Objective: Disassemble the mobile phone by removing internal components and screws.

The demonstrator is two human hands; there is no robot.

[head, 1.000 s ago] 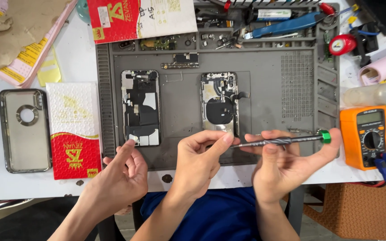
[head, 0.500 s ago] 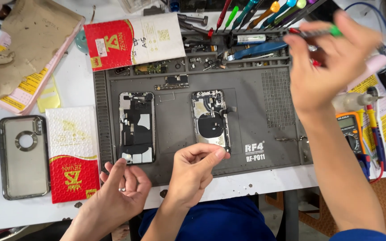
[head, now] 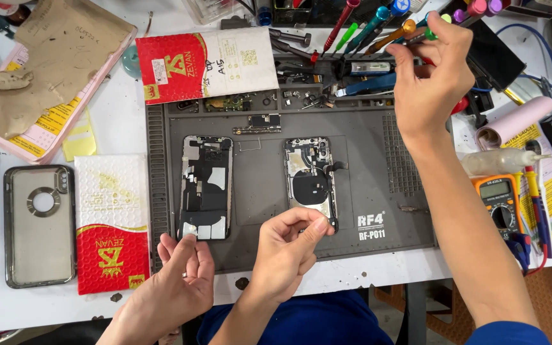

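While the left hand (head: pixel 289 249) is staying pinched shut by the open phone (head: pixel 311 182), the right hand (head: pixel 429 76) is now reaching far, gripping the screwdriver (head: pixel 430 33) at the tool rack (head: pixel 352 67); so screwing is pausing.

Matt grey rubbery mat (head: pixel 378 191); clear glossy plastic case (head: pixel 38 225).
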